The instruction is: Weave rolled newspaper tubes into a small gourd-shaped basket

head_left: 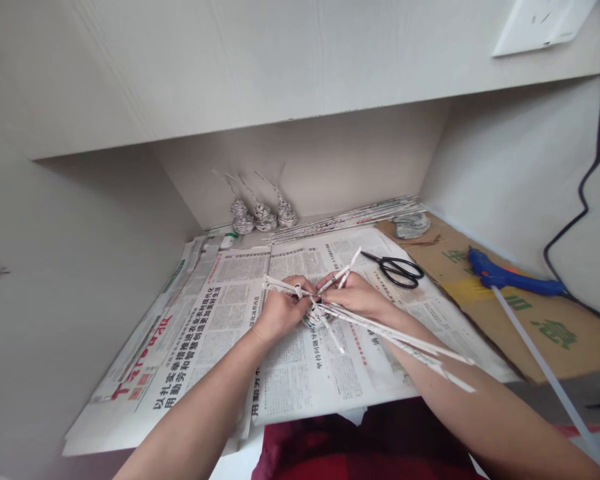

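Observation:
Between my hands, over the newspaper, is a small woven piece (316,317) made of rolled newspaper strips. Several paper strips (400,333) stick out of it, the longest ones passing over my right forearm and shorter ones pointing up and left. My left hand (286,312) is closed on the piece's left side, thumb and fingers pinching near its top. My right hand (356,293) is closed on strips at the right side, its fingertips close to the left thumb. The undersides of both hands and much of the woven piece are hidden.
Newspaper sheets (215,347) cover the table. Black-handled scissors (401,270) lie right of my hands. A blue glue gun (515,277) with a long glue stick rests on cardboard (535,333). Behind stand three woven gourd shapes (265,217) beside a bundle of paper rolls (345,220). A cabinet overhangs.

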A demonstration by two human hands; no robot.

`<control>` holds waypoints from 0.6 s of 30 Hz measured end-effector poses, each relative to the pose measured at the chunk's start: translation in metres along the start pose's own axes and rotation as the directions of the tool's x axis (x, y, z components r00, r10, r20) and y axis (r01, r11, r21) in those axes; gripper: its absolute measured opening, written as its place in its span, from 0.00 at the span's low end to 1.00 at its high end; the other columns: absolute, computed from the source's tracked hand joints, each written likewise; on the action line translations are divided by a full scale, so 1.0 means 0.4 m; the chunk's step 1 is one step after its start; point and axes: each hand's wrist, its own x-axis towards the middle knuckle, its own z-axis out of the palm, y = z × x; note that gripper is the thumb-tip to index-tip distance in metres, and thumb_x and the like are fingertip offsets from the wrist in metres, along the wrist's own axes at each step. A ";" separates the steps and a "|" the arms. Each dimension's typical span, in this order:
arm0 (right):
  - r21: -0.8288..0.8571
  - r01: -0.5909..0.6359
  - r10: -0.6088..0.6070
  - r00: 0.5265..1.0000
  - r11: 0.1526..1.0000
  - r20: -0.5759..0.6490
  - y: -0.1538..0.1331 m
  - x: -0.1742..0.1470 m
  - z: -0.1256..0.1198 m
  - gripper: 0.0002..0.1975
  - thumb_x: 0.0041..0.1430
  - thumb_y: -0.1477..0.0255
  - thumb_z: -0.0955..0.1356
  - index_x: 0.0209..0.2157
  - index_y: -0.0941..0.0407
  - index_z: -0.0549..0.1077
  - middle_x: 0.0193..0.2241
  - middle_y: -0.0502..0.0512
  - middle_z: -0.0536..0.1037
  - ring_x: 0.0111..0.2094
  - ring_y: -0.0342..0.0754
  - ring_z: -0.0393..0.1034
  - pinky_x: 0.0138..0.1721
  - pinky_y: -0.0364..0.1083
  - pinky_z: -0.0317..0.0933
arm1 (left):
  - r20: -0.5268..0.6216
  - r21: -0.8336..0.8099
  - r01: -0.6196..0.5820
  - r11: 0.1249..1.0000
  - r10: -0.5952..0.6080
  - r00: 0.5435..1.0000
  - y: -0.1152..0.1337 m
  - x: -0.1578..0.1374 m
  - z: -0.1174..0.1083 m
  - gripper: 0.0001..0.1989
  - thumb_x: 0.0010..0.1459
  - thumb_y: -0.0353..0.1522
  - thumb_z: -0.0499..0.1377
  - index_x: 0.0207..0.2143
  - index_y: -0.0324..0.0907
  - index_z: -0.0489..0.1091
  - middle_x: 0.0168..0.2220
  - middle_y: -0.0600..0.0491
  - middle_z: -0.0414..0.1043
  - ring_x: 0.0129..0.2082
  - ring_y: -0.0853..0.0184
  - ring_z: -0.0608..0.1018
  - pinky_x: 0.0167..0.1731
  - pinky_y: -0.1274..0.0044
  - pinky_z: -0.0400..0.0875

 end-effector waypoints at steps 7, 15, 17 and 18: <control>-0.067 0.035 -0.036 0.999 0.997 -0.004 0.000 -0.002 -0.007 0.09 0.39 0.77 0.71 0.29 0.59 0.75 0.23 0.50 0.77 0.24 0.45 0.72 0.26 0.42 0.65 | -0.010 -0.130 0.083 0.988 -0.085 0.996 0.010 0.001 0.006 0.05 0.52 0.31 0.61 0.25 0.38 0.69 0.26 0.53 0.71 0.27 0.69 0.73 0.29 0.79 0.67; -0.362 0.233 -0.288 0.952 0.902 -0.105 0.019 0.000 -0.009 0.06 0.45 0.71 0.71 0.28 0.58 0.75 0.24 0.52 0.77 0.27 0.45 0.72 0.27 0.41 0.64 | -0.058 0.045 0.026 0.999 -0.023 0.998 -0.009 -0.004 0.006 0.02 0.52 0.28 0.58 0.27 0.40 0.69 0.27 0.53 0.72 0.30 0.68 0.74 0.32 0.78 0.68; -0.396 0.233 -0.290 0.953 0.888 -0.089 0.019 -0.002 -0.010 0.07 0.46 0.70 0.71 0.29 0.58 0.76 0.25 0.53 0.78 0.26 0.45 0.72 0.26 0.41 0.63 | -0.076 0.074 0.035 0.997 -0.029 0.997 -0.005 -0.005 0.006 0.01 0.52 0.28 0.58 0.29 0.40 0.70 0.27 0.53 0.73 0.30 0.68 0.75 0.33 0.78 0.69; -0.403 0.233 -0.287 0.955 0.885 -0.078 0.019 -0.003 -0.011 0.07 0.46 0.69 0.72 0.29 0.58 0.76 0.26 0.53 0.78 0.26 0.45 0.72 0.26 0.41 0.63 | -0.080 0.074 0.039 0.997 -0.033 0.996 -0.002 -0.006 0.005 0.02 0.52 0.28 0.58 0.30 0.40 0.71 0.28 0.53 0.74 0.30 0.67 0.75 0.33 0.78 0.69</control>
